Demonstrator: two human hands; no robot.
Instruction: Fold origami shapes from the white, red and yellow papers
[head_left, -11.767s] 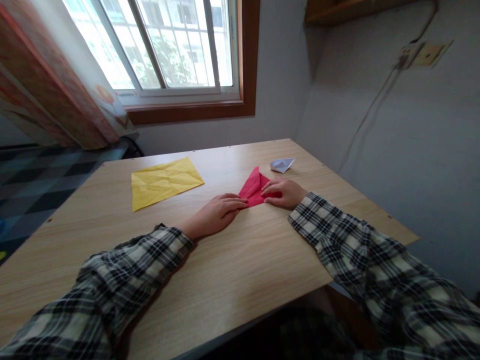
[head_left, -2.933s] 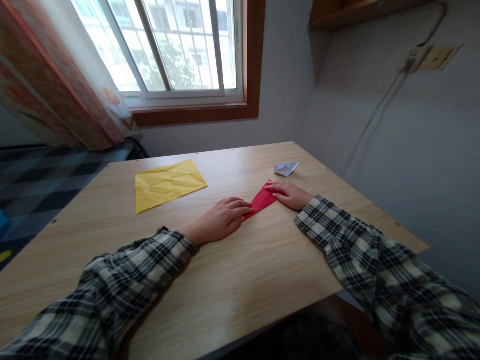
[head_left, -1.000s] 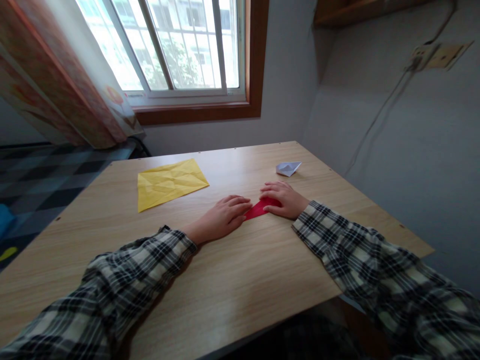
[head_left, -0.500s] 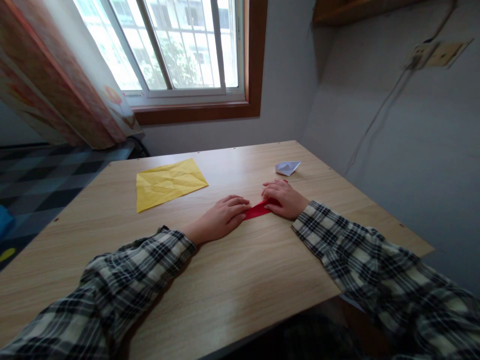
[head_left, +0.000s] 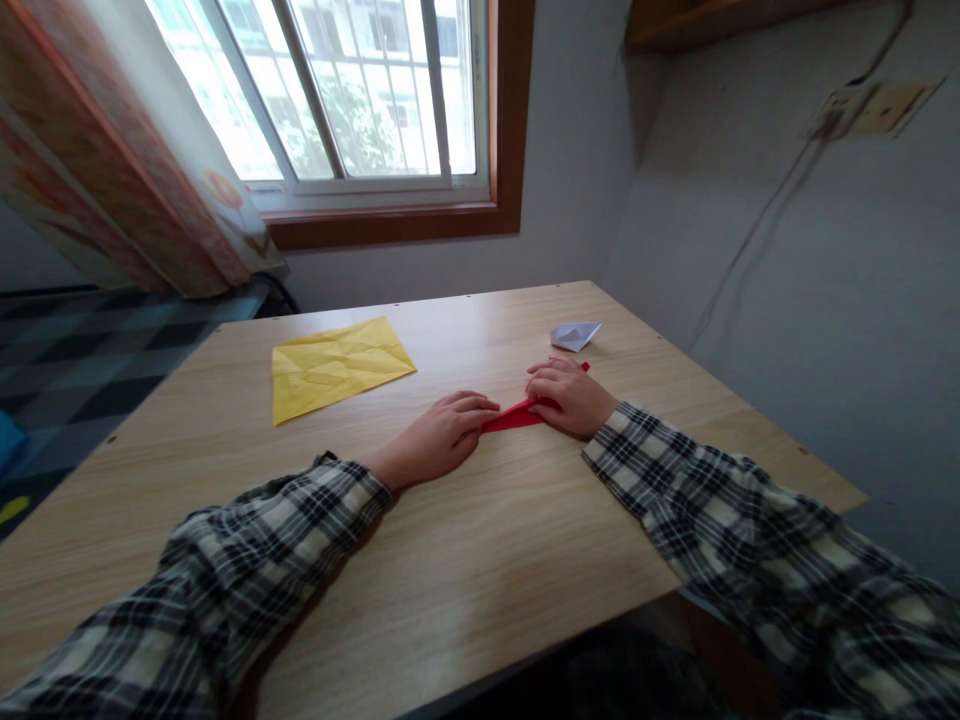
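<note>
A narrow piece of folded red paper [head_left: 517,416] lies slantwise on the wooden table between my two hands. My left hand [head_left: 452,428] is closed on its left end, fingers together and pressed down. Over its right part curls my right hand [head_left: 571,396], with the thumb on the near side and the fingers on the far side. A small red tip pokes out beyond the right knuckles. Both palms hide the rest of the paper, so its full shape cannot be seen.
A creased yellow paper sheet [head_left: 341,368] lies flat at the back left of the table [head_left: 450,560]. Just beyond my right hand sits a small folded white paper boat [head_left: 576,336]. Walls stand behind the table and on its right; a checked bed cover [head_left: 97,350] is at left.
The red paper has shifted slightly: its strip between my hands looks narrower, and more of its tip shows past my right hand. My left thumb has drawn in. Both forearms stay in place.
</note>
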